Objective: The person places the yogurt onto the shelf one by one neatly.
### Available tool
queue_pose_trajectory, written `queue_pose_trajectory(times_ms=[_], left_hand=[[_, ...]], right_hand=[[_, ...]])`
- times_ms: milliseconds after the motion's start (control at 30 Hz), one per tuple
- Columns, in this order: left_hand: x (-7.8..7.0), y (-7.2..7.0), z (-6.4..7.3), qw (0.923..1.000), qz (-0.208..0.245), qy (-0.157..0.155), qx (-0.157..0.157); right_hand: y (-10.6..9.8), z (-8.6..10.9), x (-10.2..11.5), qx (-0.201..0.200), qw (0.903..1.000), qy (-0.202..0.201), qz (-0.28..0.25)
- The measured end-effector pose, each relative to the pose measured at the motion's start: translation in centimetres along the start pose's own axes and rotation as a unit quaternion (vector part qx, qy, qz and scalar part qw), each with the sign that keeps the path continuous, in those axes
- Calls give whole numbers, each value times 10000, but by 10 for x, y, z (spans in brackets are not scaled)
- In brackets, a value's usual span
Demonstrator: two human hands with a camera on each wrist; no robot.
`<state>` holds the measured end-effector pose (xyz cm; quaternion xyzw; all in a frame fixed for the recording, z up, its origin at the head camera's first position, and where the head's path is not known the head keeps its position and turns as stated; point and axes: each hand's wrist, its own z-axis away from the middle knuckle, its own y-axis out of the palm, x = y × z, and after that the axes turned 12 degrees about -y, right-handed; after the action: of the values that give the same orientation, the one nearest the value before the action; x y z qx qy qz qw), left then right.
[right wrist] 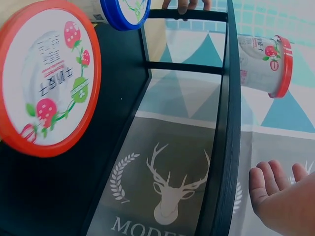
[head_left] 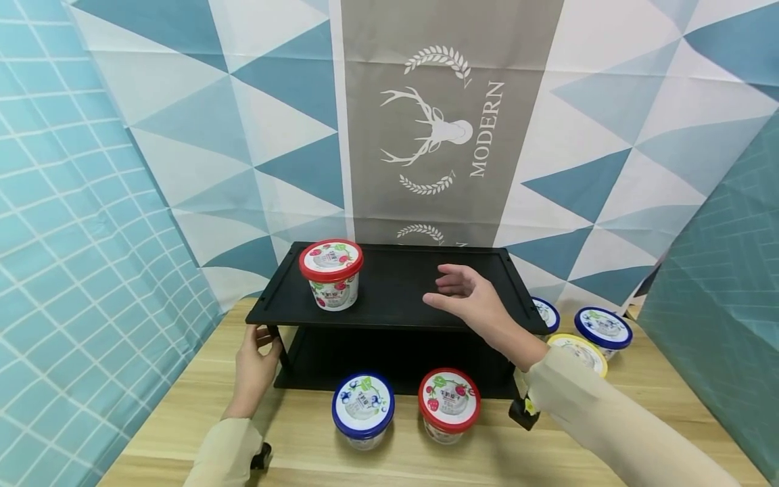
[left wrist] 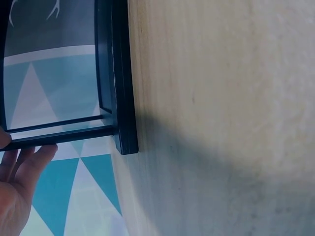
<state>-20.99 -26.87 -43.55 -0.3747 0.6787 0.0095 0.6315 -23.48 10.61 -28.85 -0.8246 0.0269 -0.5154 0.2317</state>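
Observation:
A two-tier black rack [head_left: 395, 287] stands on the table against the curtain. My left hand [head_left: 257, 365] is at its left end; in the left wrist view, thumb and fingers pinch the rack's thin post [left wrist: 74, 136]. My right hand [head_left: 471, 301] hovers over the right half of the top shelf, fingers loosely bent and holding nothing. On the left of that shelf sits a red-lidded tub [head_left: 331, 277] with strawberry pictures, upright. In front of the lower shelf stand a blue-lidded tub [head_left: 363, 409] and another red-lidded tub [head_left: 450, 404], both upright.
Right of the rack, close to my right forearm, are two blue-lidded tubs [head_left: 604, 328] and a yellow-lidded tub [head_left: 581, 352]. A patterned curtain [head_left: 292, 135] hangs directly behind the rack, with teal tiled cloth [head_left: 79, 257] on the left side.

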Motion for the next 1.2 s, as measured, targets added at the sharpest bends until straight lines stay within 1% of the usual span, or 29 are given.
queue_pose_trajectory(times_ms=[200, 333, 633, 833, 967, 1200], left_hand=[[1, -1, 0, 10000, -5, 7, -52], [1, 0, 0, 10000, 0, 17, -33], [0, 2, 0, 10000, 19, 40, 7], [0, 1, 0, 10000, -7, 35, -60], [0, 1, 0, 9999, -44, 51, -98], [1, 2, -1, 9999, -106, 28, -85]], right_hand=[[-12, 9, -2, -47, 10000, 64, 47], [-20, 15, -3, -57, 9998, 108, 125], [-39, 44, -5, -177, 9992, 331, 166], [-50, 62, -8, -117, 9996, 230, 95], [-54, 74, -10, -151, 9996, 253, -41], [-62, 91, -23, -208, 9989, 285, -320]])
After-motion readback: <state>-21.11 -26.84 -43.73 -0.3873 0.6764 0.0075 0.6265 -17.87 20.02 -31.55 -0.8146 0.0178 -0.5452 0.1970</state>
